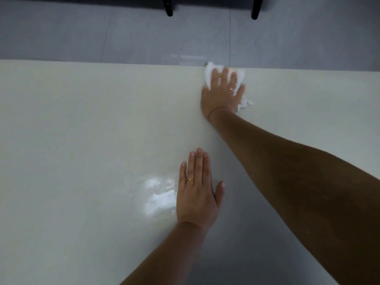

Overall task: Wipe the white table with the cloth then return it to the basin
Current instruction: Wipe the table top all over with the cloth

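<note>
The counter [82, 124] is a white, glossy surface that fills the view from the left edge to the right edge; its far edge runs straight across the upper third of the frame. Left of centre, toward the near side of the counter, a bright patch of glare [159, 195] lies on the surface. Just beside that patch, to its right, the left hand [198, 189] rests palm down on the counter, flat, with the fingers extended and close together and the thumb spread to the right; it holds nothing. A gold ring [190, 179] is worn on one finger of this hand. The two hands are well apart: the left hand is at mid-depth on the counter, the right hand at the far edge. To the right of centre, the right hand [223, 92] is extended on a straightened arm and presses palm down on the white cloth [209, 76], fingers spread over it. The cloth is crumpled, lies at the far edge of the counter, and shows around the fingertips and below the outer side of the palm. Two rings are visible on this hand, though blurred. Beyond the far edge lies a grey tiled floor [144, 33], with two black furniture legs [169, 8] at the top of the frame.
</note>
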